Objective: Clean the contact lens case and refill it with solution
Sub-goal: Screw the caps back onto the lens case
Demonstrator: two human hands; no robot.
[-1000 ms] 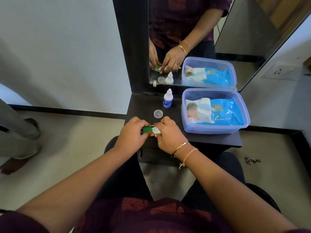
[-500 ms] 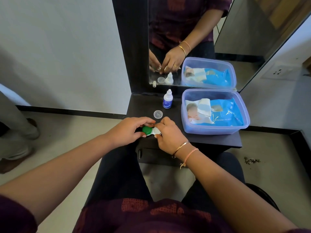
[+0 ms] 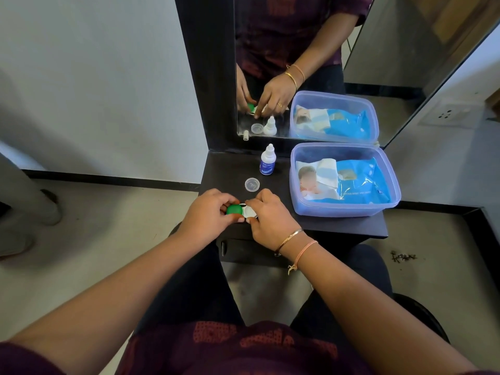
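The contact lens case (image 3: 249, 211) sits at the near edge of the dark shelf (image 3: 224, 171), its right well white and uncovered. My left hand (image 3: 208, 215) pinches the green cap (image 3: 234, 209) on the case's left well. My right hand (image 3: 270, 215) holds the case's right end with thumb and fingertips. A loose clear cap (image 3: 252, 184) lies on the shelf just behind the hands. The small white solution bottle (image 3: 267, 159) with a blue label stands upright near the mirror.
A translucent blue plastic box (image 3: 389, 185) holding a blue wet-wipes pack (image 3: 359, 182) fills the shelf's right half. A mirror (image 3: 297, 63) stands behind the shelf. Someone's leg and foot (image 3: 24, 196) are at the far left on the floor.
My left hand turned its grip on the green cap and my left arm swung back inward. The case's white right well now shows more plainly. My right hand stayed put.
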